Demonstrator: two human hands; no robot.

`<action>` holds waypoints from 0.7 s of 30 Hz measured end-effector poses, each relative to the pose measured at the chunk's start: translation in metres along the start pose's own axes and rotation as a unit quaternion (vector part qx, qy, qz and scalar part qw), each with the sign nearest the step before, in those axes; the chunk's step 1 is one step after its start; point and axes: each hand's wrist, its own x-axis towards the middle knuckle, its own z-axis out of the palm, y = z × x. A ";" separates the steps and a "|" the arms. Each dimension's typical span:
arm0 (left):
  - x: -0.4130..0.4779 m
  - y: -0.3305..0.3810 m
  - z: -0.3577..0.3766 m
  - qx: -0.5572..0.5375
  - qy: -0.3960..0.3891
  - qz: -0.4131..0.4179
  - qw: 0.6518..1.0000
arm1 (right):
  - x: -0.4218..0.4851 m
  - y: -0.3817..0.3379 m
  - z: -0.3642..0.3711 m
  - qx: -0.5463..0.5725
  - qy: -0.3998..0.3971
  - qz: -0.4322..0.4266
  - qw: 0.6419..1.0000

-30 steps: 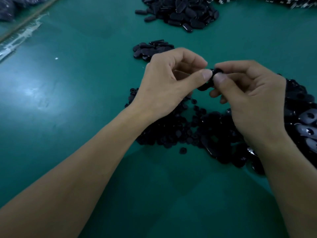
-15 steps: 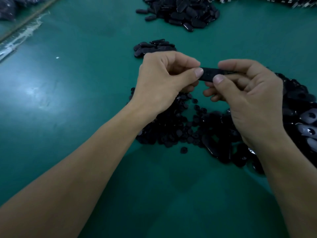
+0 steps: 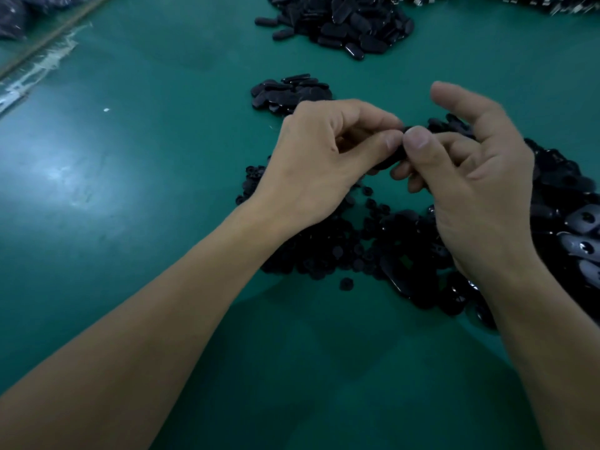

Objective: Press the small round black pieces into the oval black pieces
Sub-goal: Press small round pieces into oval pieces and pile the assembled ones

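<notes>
Pinching one oval piece point(image 3: 391, 162) from both ends, the two hands meet above the green table point(image 3: 130, 196). The left hand point(image 3: 324, 164) grips it between thumb and curled forefinger, and the right hand point(image 3: 480, 190) between thumb and lower fingers, with the forefinger lifted and nearly straight. The piece sits between the two thumb tips, mostly hidden. Only a dark, glossy sliver shows, and I cannot tell whether a round piece sits in it. Four heaps lie on the table, their pieces too many to count: round pieces point(image 3: 324, 251) under the left wrist, ovals point(image 3: 565, 190) under and right of the right hand, a small oval heap point(image 3: 289, 92) just beyond the left knuckles, and a large oval heap point(image 3: 350, 24) at the far edge. One stray round piece point(image 3: 346, 283) lies just nearer than the round heap. Some ovals at the right edge look grey with a dark hole. Clear plastic point(image 3: 42, 69) lies far left.
</notes>
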 end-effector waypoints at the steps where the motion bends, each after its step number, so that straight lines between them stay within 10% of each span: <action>1: 0.000 0.000 0.000 -0.001 0.008 0.002 1.000 | -0.001 0.000 0.000 -0.004 -0.004 0.008 1.000; 21: -0.001 0.002 0.002 -0.034 0.035 0.004 0.999 | -0.003 0.001 0.003 -0.105 -0.044 -0.024 0.993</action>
